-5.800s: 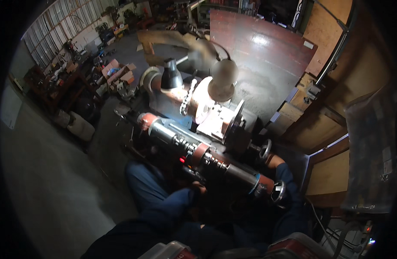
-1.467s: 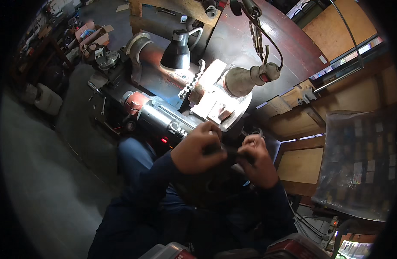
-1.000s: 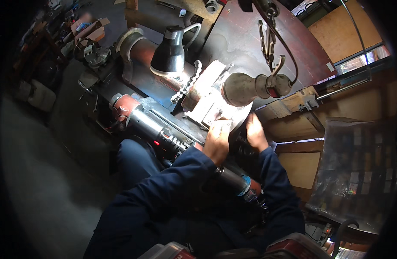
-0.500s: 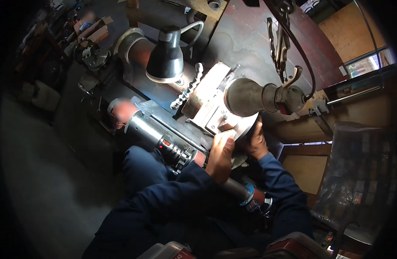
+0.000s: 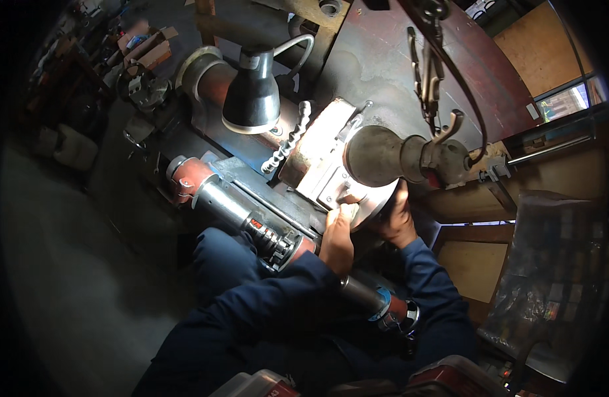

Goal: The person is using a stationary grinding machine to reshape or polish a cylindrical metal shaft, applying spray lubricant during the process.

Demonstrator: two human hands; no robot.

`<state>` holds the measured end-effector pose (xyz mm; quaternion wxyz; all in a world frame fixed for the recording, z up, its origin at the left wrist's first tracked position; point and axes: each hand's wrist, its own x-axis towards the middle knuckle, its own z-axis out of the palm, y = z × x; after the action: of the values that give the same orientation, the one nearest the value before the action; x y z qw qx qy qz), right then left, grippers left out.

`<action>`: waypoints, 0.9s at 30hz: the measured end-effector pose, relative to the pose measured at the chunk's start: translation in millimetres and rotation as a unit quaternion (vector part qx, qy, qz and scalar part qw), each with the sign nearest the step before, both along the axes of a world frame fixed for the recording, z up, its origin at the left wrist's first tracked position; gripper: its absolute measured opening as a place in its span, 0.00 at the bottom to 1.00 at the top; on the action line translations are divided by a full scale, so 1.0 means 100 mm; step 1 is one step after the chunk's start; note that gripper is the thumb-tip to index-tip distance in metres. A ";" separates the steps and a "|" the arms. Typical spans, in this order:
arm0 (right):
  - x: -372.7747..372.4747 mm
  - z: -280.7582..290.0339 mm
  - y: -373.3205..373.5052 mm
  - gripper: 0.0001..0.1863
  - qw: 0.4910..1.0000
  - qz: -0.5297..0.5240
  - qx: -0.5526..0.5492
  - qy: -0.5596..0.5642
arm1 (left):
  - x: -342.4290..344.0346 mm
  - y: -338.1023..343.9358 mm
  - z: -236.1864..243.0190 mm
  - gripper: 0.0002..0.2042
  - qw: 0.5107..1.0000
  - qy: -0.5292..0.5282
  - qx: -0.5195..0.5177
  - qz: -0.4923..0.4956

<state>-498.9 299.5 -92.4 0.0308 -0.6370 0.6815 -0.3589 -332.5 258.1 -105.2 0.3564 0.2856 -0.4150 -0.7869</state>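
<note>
My left hand [image 5: 337, 241] has bent fingers at the lower edge of a brightly lit metal block [image 5: 324, 142] on a fixture; what they grip is hidden. My right hand [image 5: 400, 218] curls at the rim of a round metal plate [image 5: 374, 202] beside it. A grey lamp head [image 5: 377, 155] hangs over the plate. A black desk lamp [image 5: 251, 89] and a white segmented hose [image 5: 284, 149] stand left of the block. Below lies a steel cylinder assembly [image 5: 225, 202] with red end fittings and several collars.
A chain and hook [image 5: 430, 86] hang above a reddish sheet panel [image 5: 476, 73]. Wooden boards [image 5: 470, 271] and a plastic sheet [image 5: 536, 278] line the right. Cardboard boxes [image 5: 149, 49] and cluttered shelving [image 5: 59, 92] are at the upper left, beside grey floor [image 5: 73, 251].
Since the earliest frame both hands have left the handwheel area, come up in mid-air, then moved onto the lit fixture. In the last half second they stay there, shifting slightly.
</note>
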 end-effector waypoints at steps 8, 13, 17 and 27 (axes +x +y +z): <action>-0.28 -0.27 -0.08 0.43 0.772 0.095 0.143 -0.612 | -0.03 0.03 -0.05 0.21 0.997 -0.048 -0.060 0.026; -0.29 -0.29 -0.07 0.44 0.775 0.051 0.149 -0.613 | -0.09 0.05 -0.16 0.21 0.993 0.038 0.115 0.009; -0.17 -0.22 0.00 0.47 0.481 0.106 0.177 -0.852 | -0.12 0.01 -0.13 0.21 0.984 0.097 0.147 0.025; -0.28 -0.01 0.14 0.50 0.987 -0.043 0.129 -0.088 | -0.04 -0.13 0.07 0.26 0.957 0.116 0.263 -0.031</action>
<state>-526.7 313.9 -93.0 0.1568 -0.5637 0.7435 -0.3239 -336.7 244.6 -98.5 0.2902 0.2630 -0.1577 -0.9065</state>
